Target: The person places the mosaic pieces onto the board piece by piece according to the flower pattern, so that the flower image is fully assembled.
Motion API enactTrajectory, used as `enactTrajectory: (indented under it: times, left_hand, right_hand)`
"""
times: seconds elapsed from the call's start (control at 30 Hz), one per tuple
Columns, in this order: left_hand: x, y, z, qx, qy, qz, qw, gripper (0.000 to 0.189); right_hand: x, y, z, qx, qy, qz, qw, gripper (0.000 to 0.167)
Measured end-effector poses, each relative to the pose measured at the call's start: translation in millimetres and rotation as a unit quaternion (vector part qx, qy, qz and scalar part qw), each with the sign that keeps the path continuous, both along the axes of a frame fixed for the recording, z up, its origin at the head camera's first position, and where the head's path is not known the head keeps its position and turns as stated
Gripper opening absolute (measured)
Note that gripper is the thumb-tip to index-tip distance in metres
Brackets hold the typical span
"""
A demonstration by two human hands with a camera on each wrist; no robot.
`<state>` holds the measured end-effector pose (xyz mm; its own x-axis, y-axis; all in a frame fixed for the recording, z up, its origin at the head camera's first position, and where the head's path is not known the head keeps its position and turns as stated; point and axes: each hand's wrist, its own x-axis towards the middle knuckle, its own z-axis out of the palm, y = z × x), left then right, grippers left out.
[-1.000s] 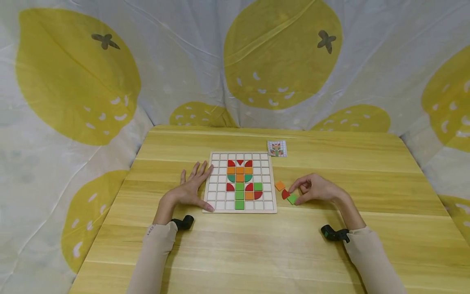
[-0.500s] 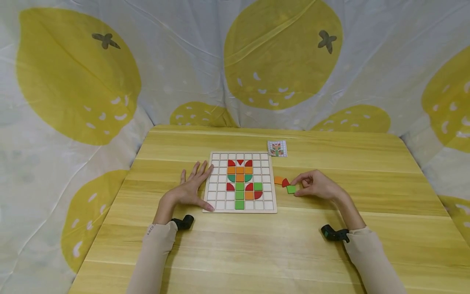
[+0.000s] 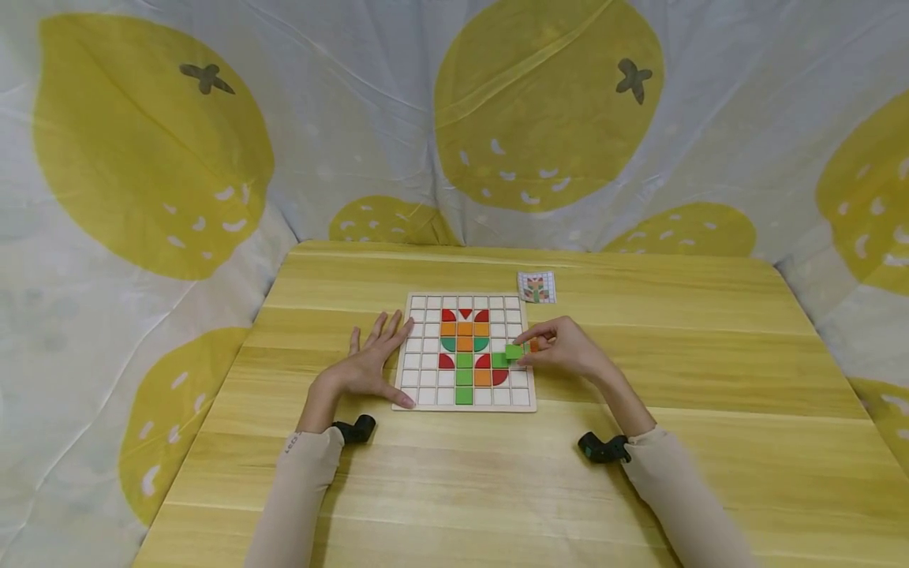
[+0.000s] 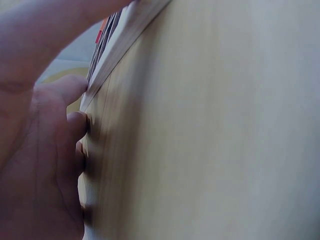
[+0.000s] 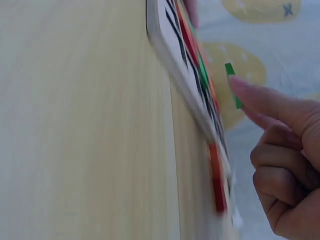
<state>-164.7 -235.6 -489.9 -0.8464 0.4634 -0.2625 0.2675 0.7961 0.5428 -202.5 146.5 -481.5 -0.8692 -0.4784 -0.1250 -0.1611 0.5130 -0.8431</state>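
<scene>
A square wooden grid board (image 3: 430,379) lies on the table, bearing red, orange and green tiles in a flower shape. My left hand (image 3: 364,367) has its fingers spread, with fingertips and thumb touching the board's left edge. Between thumb and fingertip, my right hand (image 3: 566,347) pinches a green square tile (image 3: 514,352) above the board's right side. In the right wrist view this green tile (image 5: 233,86) is held clear of the board, seen edge-on. Orange and red tiles (image 3: 535,345) lie at the board's right edge, partly hidden by the right hand.
A small printed card (image 3: 536,287) with a flower pattern on a grid lies beyond the board's far right corner. The wooden table (image 3: 454,481) meets a lemon-print cloth (image 3: 369,134) at its back edge.
My right hand first slid the green tile away from me beside the loose tiles, then lifted it and carried it left over the board. My left hand stays put.
</scene>
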Motion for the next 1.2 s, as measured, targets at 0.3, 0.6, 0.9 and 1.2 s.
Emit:
enactTrajectory:
  times: [0.3,0.6,0.9,1.2]
  left_hand:
    - [-0.6,3.7,-1.7,0.0,0.001,0.001,1.0,0.141]
    - [-0.7,5.0,-1.4,-0.008,-0.004,0.002,1.0,0.142]
    - [-1.8,1.6,-4.0,0.002,0.001,0.005,1.0,0.143]
    - [-1.8,0.0,-2.4,-0.004,0.001,0.005,1.0,0.142]
  right_hand:
    - [-0.6,-80.0,-3.9,0.0,0.009,0.023,0.9997,0.025]
    - [3.4,-118.4,-9.5,-0.011,0.018,0.026,0.9994,0.024]
    - [4.9,-127.1,-9.4,-0.019,0.01,0.028,0.9994,0.023]
    - [4.5,-137.1,-13.1,-0.007,0.025,0.016,0.9995,0.022]
